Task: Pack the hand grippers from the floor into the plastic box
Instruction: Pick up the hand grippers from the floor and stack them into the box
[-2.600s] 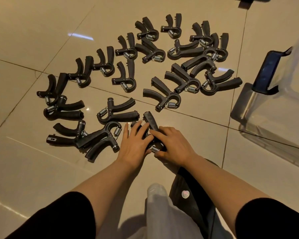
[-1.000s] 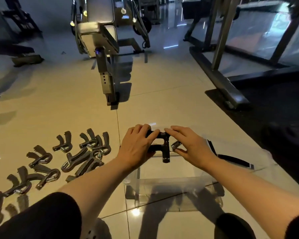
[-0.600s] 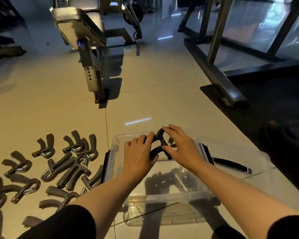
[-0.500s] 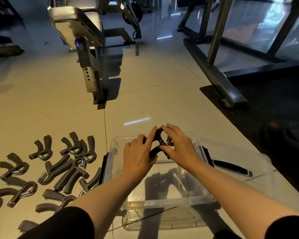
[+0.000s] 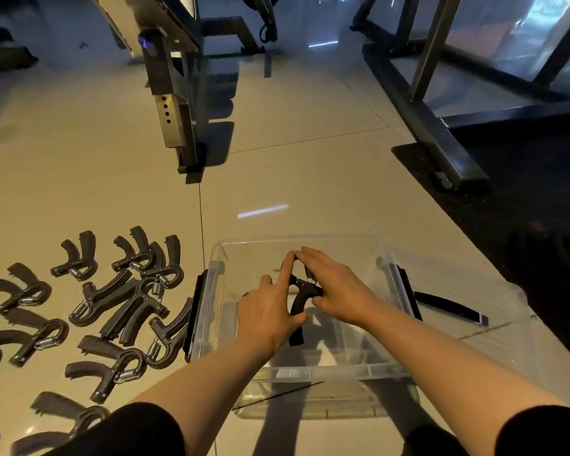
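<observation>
Clear plastic box point(image 5: 310, 370), lower centre: my left hand point(image 5: 270, 312) and right hand point(image 5: 334, 286) pinched one hand gripper point(image 5: 301, 292) inside it.

The scene was dim and warm-toned, the glossy tiled floor point(image 5: 310, 166) lit unevenly from overhead. A streak of glare point(image 5: 262, 210) lay on the tiles just beyond the clear plastic box point(image 5: 326, 371), with a fainter one far back near the floor's far edge. The forearms threw soft, doubled shadows through the box bottom and onto the floor at its near side. The weight bench point(image 5: 175, 93) cast a dark shadow at its foot. The right side, over the black mat point(image 5: 524, 225), sank into near darkness. Wide-angle distortion bent the upright frames toward the corners, and the far background was soft and smeared.
</observation>
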Available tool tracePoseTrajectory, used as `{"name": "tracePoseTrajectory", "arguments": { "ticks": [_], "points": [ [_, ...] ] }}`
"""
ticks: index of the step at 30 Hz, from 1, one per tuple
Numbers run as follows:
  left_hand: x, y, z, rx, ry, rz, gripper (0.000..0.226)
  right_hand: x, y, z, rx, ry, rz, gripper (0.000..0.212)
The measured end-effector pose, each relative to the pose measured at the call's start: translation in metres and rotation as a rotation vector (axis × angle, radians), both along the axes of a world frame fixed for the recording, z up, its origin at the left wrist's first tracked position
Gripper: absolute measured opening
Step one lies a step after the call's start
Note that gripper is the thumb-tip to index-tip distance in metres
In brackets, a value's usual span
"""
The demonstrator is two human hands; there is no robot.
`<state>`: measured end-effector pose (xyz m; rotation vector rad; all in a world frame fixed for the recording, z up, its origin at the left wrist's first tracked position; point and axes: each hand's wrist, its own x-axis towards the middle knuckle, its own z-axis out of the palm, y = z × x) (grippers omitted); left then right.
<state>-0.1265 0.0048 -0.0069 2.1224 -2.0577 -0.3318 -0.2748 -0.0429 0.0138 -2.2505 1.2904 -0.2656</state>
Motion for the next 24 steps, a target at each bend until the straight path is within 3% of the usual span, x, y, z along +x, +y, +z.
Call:
{"name": "tracePoseTrajectory", "arguments": {
  "ticks": [6,9,13,18,24],
  "points": [
    [-0.005,-0.002,-0.017,0.055,0.105,0.103,0.108,0.007,-0.003,-0.011,-0.031,0.044,0.047,0.086],
    [-0.018,-0.008,-0.021,0.075,0.131,0.111,0.107,-0.001,-0.007,-0.009,-0.053,0.162,0.065,0.089],
    [-0.043,-0.018,-0.023,0.06,0.194,0.084,0.106,-0.025,-0.009,0.003,-0.149,0.341,0.071,0.09],
    [-0.073,-0.023,-0.019,0.023,0.272,0.004,0.105,-0.062,-0.006,0.018,-0.269,0.389,0.005,0.079],
    [-0.086,-0.023,-0.031,0.073,0.321,-0.015,0.107,-0.105,0.009,0.016,-0.316,0.538,-0.058,0.099]
  ]
}}
